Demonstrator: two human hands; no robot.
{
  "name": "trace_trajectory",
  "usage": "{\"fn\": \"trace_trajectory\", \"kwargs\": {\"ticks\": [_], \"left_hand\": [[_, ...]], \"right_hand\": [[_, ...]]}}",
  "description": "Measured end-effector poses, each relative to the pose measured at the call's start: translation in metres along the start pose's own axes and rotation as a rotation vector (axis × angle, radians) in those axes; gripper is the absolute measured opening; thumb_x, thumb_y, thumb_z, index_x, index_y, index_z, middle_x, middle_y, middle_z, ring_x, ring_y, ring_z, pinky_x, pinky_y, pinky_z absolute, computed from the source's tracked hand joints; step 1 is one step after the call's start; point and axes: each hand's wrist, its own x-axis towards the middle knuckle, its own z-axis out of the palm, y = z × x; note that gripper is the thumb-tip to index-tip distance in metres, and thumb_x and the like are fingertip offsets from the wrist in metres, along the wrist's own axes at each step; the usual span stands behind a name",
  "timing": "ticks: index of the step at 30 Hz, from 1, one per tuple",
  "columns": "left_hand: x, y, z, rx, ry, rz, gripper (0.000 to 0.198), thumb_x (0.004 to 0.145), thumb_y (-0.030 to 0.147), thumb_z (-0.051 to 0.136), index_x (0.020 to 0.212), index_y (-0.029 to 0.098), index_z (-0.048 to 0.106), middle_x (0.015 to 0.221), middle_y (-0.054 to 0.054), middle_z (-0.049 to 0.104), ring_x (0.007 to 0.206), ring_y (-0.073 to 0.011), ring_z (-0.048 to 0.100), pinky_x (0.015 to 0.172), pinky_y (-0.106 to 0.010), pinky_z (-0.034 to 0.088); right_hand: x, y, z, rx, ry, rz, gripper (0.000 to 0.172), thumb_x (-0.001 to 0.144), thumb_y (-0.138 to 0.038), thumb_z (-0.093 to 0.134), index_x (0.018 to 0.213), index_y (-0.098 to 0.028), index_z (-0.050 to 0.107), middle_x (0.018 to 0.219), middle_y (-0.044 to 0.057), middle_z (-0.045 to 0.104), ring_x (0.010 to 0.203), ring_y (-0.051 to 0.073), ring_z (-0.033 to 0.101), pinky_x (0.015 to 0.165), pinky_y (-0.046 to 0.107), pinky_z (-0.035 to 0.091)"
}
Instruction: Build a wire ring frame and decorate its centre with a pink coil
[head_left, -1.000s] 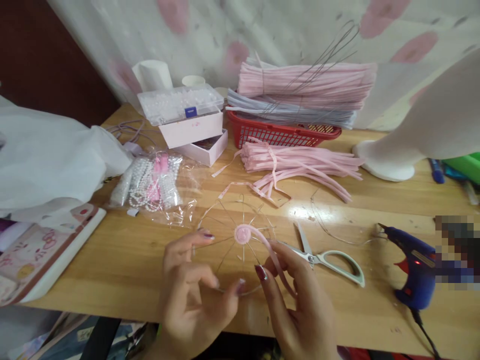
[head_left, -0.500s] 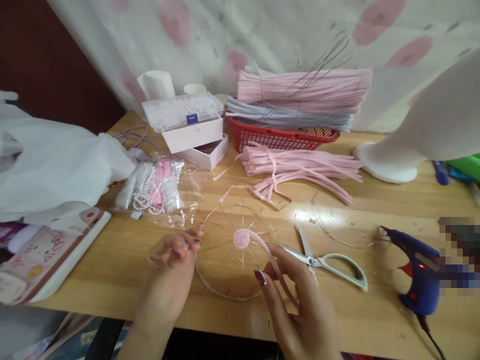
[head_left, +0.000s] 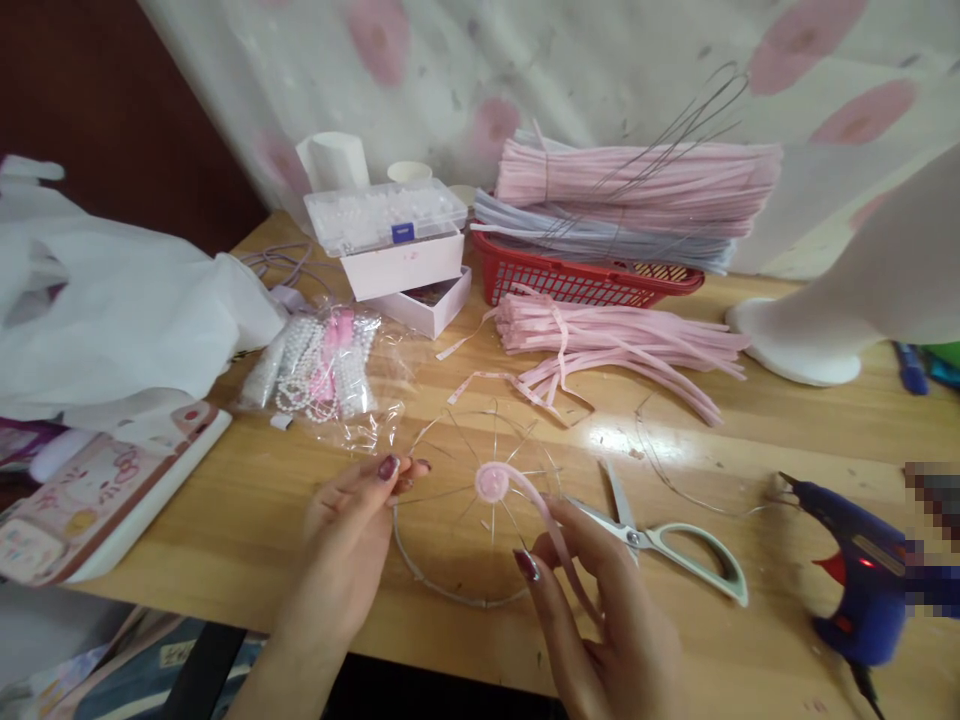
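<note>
A round wire frame (head_left: 442, 592) with thin spokes is held just over the table. At its hub sits a small coil of pink pipe cleaner (head_left: 492, 482), whose loose end curves right and down. My left hand (head_left: 349, 545) pinches the left side of the rim, thumb pressed over the fingers. On the right side, my right hand (head_left: 600, 610) grips the rim, and the tail of the pipe cleaner runs across its fingers. Beside that hand lie scissors (head_left: 694, 558) with pale green handles, blades apart.
A blue glue gun (head_left: 862, 570) with a lit red light lies at the right, near a loose wire. Behind are a bundle of pink pipe cleaners (head_left: 615, 335), a red basket (head_left: 577, 280), stacked boxes (head_left: 405, 262), a bag of beads (head_left: 319, 365) and a white stand (head_left: 795, 345).
My left thumb has come down onto the fingers at the rim, where the fingers were looser before. The view has shifted slightly; my right hand keeps its hold.
</note>
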Motion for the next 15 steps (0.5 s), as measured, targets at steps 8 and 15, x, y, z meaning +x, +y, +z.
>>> {"fn": "trace_trajectory", "kwargs": {"ticks": [8, 15], "left_hand": [[0.0011, 0.0012, 0.0011, 0.022, 0.003, -0.008, 0.022, 0.053, 0.029, 0.092, 0.060, 0.020, 0.074, 0.060, 0.002, 0.070, 0.064, -0.0122, 0.066, 0.066, -0.022, 0.053], [0.0002, 0.0001, -0.0036, 0.048, -0.039, 0.019, 0.034, 0.052, 0.042, 0.096, 0.056, 0.019, 0.071, 0.058, 0.001, 0.067, 0.062, -0.0127, 0.061, 0.064, -0.025, 0.048]], "right_hand": [[-0.0003, 0.0005, -0.0008, -0.012, -0.016, -0.012, 0.035, 0.099, -0.020, 0.054, 0.133, -0.027, 0.053, 0.089, 0.003, 0.074, 0.079, 0.018, 0.074, 0.066, 0.025, 0.059], [-0.0010, 0.0017, 0.0025, 0.001, -0.011, -0.015, 0.035, 0.099, -0.019, 0.053, 0.134, -0.025, 0.053, 0.088, 0.004, 0.072, 0.082, 0.018, 0.073, 0.069, 0.027, 0.060]]}}
